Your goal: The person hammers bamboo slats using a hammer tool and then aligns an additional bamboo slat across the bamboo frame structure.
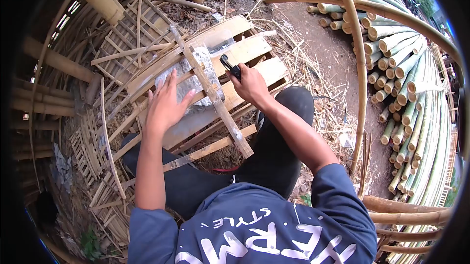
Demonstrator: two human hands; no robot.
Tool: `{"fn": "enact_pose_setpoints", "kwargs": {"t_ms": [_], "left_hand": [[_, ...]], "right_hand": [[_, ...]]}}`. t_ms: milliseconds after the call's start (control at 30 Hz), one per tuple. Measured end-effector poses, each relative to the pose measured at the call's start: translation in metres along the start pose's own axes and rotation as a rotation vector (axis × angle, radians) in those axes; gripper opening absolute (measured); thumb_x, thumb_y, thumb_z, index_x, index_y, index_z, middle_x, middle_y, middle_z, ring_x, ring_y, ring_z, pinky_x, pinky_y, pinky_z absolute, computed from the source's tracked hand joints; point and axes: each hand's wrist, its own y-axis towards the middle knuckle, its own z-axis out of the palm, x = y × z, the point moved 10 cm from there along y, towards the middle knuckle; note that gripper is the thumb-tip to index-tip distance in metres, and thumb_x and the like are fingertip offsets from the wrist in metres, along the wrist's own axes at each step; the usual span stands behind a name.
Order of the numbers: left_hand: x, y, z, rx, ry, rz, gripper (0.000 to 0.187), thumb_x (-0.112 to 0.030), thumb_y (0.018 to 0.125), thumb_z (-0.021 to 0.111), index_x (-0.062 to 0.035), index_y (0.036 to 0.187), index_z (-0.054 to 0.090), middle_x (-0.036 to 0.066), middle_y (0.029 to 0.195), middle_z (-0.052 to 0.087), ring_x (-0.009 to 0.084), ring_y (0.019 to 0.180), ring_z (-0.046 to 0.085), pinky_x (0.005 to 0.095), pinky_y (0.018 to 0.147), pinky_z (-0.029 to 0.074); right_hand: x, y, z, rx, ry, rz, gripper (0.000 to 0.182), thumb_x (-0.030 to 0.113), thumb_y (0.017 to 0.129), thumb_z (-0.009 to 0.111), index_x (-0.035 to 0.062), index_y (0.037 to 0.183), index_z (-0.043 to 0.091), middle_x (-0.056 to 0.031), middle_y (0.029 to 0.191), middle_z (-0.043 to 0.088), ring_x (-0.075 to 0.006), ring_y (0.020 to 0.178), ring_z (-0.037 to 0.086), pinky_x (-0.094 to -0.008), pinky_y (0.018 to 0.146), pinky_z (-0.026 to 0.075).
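My right hand [250, 86] is closed around a hammer [231, 67], whose dark head sticks out past the fingers; most of its handle is hidden. It is just right of a frame of bamboo slats [211, 87], made of one long flat strip crossed by several others. My left hand [166, 102], fingers spread and thumb out, lies over the crossing slats on the frame's left side. Under the frame is a rough grey block [208, 63], set on a low platform of wooden planks [249, 51].
A clear plastic container [219, 43] sits on the far planks. Finished lattice panels [129, 36] lean at the upper left, with more slats [88, 141] below. Cut bamboo poles [404, 68] are stacked at right behind a curved pole [360, 68]. Shavings cover the ground.
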Motion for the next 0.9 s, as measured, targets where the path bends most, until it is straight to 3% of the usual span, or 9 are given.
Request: {"fn": "enact_pose_setpoints", "kwargs": {"t_ms": [233, 500, 733, 900], "left_hand": [[0.019, -0.049, -0.015, -0.117, -0.066, 0.015, 0.072, -0.041, 0.096, 0.060, -0.0053, 0.153, 0.034, 0.021, 0.152, 0.042, 0.0382, 0.145, 0.033, 0.0480, 0.118, 0.028], [0.035, -0.117, -0.028, -0.332, -0.192, 0.035, 0.054, -0.032, 0.093, 0.067, 0.0036, 0.133, 0.057, 0.022, 0.134, 0.059, 0.0392, 0.132, 0.049, 0.0463, 0.112, 0.037], [0.041, -0.161, -0.025, -0.419, -0.195, 0.187, 0.052, -0.037, 0.092, 0.066, 0.0035, 0.125, 0.063, 0.020, 0.130, 0.062, 0.0375, 0.126, 0.054, 0.0473, 0.107, 0.039], [0.066, -0.146, -0.040, -0.467, -0.081, 0.103, 0.051, -0.032, 0.089, 0.069, 0.0015, 0.127, 0.061, 0.018, 0.128, 0.063, 0.0357, 0.126, 0.053, 0.0476, 0.108, 0.038]], "right_hand": [[-0.002, 0.005, 0.005, 0.030, 0.061, 0.017, 0.037, 0.034, 0.090, 0.070, -0.0025, 0.089, 0.064, -0.0262, 0.078, 0.067, -0.0446, 0.078, 0.066, -0.0501, 0.070, 0.052], [-0.001, 0.009, 0.020, 0.084, 0.014, 0.008, 0.039, 0.035, 0.091, 0.069, -0.0030, 0.089, 0.061, -0.0268, 0.076, 0.066, -0.0454, 0.077, 0.066, -0.0506, 0.069, 0.052], [0.004, 0.012, 0.020, 0.091, 0.089, 0.034, 0.036, 0.029, 0.094, 0.067, -0.0059, 0.088, 0.059, -0.0279, 0.071, 0.064, -0.0459, 0.073, 0.066, -0.0473, 0.066, 0.050], [0.005, 0.015, 0.024, 0.066, 0.032, -0.042, 0.038, 0.032, 0.091, 0.070, -0.0054, 0.086, 0.063, -0.0285, 0.073, 0.065, -0.0458, 0.074, 0.066, -0.0481, 0.065, 0.051]]}}
